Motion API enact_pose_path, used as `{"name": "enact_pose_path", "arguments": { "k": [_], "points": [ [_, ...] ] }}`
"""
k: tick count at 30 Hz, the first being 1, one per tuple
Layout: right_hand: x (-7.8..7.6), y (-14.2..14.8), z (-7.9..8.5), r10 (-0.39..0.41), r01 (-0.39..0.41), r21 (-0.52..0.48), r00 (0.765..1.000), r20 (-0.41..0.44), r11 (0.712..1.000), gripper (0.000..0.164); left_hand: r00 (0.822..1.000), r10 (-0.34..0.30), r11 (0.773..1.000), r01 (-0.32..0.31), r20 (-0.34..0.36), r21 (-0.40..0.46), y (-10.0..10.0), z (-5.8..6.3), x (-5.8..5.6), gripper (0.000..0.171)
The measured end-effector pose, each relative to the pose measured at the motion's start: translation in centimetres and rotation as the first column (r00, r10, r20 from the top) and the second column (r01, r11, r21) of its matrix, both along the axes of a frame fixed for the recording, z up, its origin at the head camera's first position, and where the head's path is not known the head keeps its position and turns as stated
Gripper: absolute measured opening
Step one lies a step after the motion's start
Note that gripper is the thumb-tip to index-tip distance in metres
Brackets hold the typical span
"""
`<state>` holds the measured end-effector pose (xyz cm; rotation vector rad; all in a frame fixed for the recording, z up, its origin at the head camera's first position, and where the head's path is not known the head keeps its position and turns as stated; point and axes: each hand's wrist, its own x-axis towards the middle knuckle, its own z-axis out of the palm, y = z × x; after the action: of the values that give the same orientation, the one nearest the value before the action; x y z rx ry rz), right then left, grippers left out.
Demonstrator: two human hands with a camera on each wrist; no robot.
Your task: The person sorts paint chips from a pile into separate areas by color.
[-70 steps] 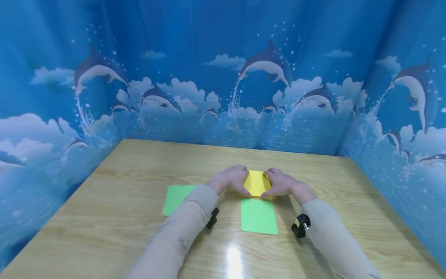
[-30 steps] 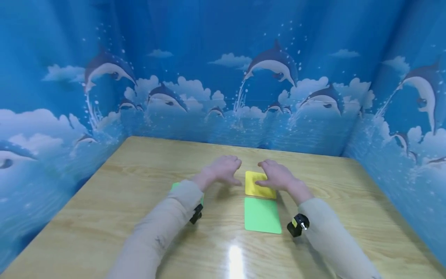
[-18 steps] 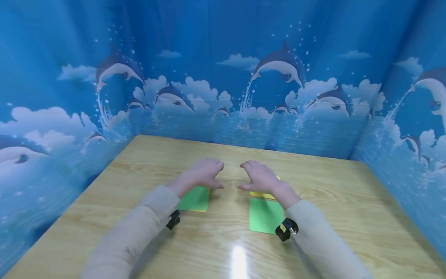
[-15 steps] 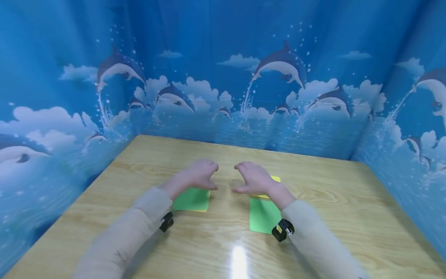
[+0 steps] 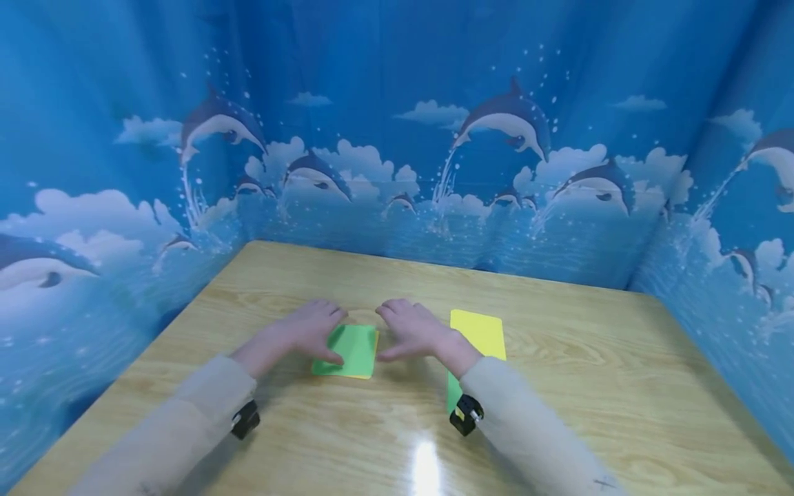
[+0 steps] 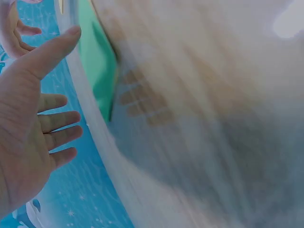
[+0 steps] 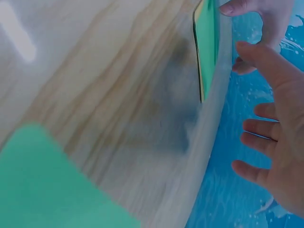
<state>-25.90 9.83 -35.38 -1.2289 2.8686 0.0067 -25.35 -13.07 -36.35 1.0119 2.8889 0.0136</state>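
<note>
A square green card (image 5: 355, 348) with a yellow rim showing beneath it lies on the table, left of centre. My left hand (image 5: 310, 331) is at its left side, the thumb overlapping the green face in the head view. On the other side, my right hand (image 5: 414, 332) hovers just off the card's right edge. Both hands hold nothing; the fingers are spread and gently bent, as the left hand (image 6: 23, 128) and the right hand (image 7: 285, 137) show in the wrist views.
To the right lies a yellow card (image 5: 480, 332), and a green card (image 5: 455, 393) adjoins its near side, mostly hidden by my right forearm. The wooden table (image 5: 595, 344) meets a blue dolphin-print curtain (image 5: 384, 138) at the back and sides.
Both hands have let go of the yellow card on the right and moved left to either side of the left green card. The head view has turned slightly left.
</note>
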Motion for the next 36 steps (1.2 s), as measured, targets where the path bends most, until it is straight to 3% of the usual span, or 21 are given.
{"name": "enact_pose_path", "arguments": {
  "k": [5, 9, 14, 20, 36],
  "points": [
    [0.0, -1.7, -0.7, 0.04, -0.04, 0.017, 0.999, 0.024, 0.999, 0.087, 0.999, 0.009, 1.0, -0.01, 0.038, 0.022, -1.2, -0.5, 0.7, 0.095],
    [-0.2, -2.6, -1.5, 0.076, -0.077, 0.026, 0.996, 0.047, 0.997, 0.087, 0.999, -0.015, 1.0, 0.015, 0.029, 0.019, -1.8, -0.9, 0.8, 0.096],
    [0.0, -3.2, -1.9, 0.042, -0.049, 0.069, 0.995, 0.094, 0.996, 0.092, 0.998, -0.037, 0.999, 0.035, 0.059, 0.032, -2.3, -1.1, 0.9, 0.097],
    [0.0, -3.2, -2.3, 0.026, -0.035, 0.086, 0.995, 0.101, 0.996, 0.09, 0.995, -0.092, 0.994, 0.09, 0.042, 0.06, -2.6, -1.5, 0.9, 0.09],
    [-0.5, -3.3, -2.4, 0.01, -0.024, 0.113, 0.992, 0.129, 0.993, 0.095, 0.994, -0.061, 0.997, 0.057, 0.092, 0.046, -2.2, -1.0, 0.5, 0.085]
  ]
}}
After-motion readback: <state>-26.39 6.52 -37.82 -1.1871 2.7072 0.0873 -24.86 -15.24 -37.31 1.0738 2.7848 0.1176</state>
